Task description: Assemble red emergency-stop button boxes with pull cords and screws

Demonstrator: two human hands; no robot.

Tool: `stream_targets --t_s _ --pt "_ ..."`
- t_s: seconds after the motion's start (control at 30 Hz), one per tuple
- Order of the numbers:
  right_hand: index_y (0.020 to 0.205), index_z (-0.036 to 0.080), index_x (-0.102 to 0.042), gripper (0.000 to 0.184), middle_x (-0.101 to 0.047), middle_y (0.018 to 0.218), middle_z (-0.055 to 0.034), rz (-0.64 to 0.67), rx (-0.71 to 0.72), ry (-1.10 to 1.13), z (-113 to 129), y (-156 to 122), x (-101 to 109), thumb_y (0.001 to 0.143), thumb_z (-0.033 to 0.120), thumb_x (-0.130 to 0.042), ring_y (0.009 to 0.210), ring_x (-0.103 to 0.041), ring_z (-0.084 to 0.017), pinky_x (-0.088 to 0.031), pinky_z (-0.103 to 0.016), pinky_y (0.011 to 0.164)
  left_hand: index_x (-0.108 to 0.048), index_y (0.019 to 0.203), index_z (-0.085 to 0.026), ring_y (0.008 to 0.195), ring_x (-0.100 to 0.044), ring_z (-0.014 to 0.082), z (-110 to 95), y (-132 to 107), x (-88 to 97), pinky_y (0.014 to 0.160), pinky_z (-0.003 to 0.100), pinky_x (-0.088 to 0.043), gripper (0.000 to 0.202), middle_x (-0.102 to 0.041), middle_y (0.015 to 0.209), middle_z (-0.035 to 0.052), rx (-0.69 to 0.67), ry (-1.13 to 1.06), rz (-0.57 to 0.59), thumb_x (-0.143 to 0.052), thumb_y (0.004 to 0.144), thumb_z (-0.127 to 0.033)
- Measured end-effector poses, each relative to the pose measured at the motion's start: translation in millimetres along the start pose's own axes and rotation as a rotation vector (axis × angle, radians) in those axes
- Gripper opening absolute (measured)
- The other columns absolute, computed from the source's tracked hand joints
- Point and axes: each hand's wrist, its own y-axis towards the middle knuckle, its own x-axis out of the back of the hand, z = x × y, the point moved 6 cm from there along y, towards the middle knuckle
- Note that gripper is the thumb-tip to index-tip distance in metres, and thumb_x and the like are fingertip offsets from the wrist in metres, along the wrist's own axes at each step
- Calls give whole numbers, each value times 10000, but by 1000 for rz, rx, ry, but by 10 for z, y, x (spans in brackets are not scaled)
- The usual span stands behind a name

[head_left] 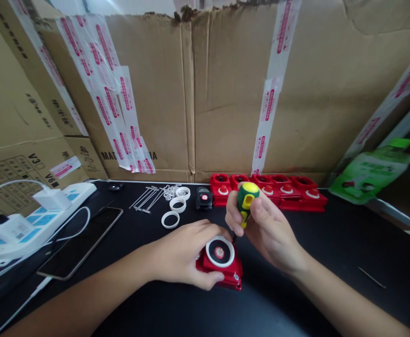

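Note:
My left hand (191, 252) is wrapped round a red plastic housing (231, 274) on the black table. A white ring (210, 255) with a black disc and a red-and-white centre sits on the housing's top. In my right hand (264, 229) is a screwdriver (249, 194) with a green and yellow handle, held tilted above the housing. Its tip points down at the housing's far right corner; whether it touches a screw I cannot tell. At the near right corner a small silver screw head (236, 277) shows.
Several red housings (305, 201) stand in a row by the cardboard wall (222, 103). Left of them are a black part (204, 199), white rings (170, 226), metal T-shaped rods (145, 200), a phone (82, 243) and a power strip (78, 192). A green pouch (369, 175) and thin rod (371, 277) lie right.

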Motion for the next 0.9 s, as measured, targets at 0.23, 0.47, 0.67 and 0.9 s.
stream_targets --t_s 0.23,0.47,0.67,0.9 --pt "1019 222 -635 508 -551 740 13 -9 -34 26 -22 -9 -7 1028 711 -501 574 -469 -138 -426 -305 577 -600 1270 -228 1124 -677 303 -11 3 6 1046 431 -540 541 -708 1227 91 -3 -17 1 -839 791 -305" --pt "1017 236 -581 292 -546 802 21 16 -11 -13 -29 -25 -2 1057 525 -606 639 -501 -126 -427 -279 605 -603 1278 -217 1115 -677 288 -2 -5 9 1043 404 -541 546 -699 1212 86 -13 -10 -13 -856 803 -313" --pt "1075 237 -602 359 -530 792 22 -10 -18 -4 -45 -8 20 1025 592 -627 637 -498 -138 -441 -292 592 -609 1248 -215 1117 -673 280 -3 0 -1 1005 384 -551 493 -695 1226 86 11 -5 6 -833 817 -303" --pt "976 209 -649 425 -588 788 -5 12 -33 -4 -53 -2 16 1036 624 -584 640 -534 -145 -462 -302 586 -606 1254 -218 1108 -677 267 -16 -13 2 1013 373 -548 486 -698 1204 69 -3 -32 -3 -828 825 -275"
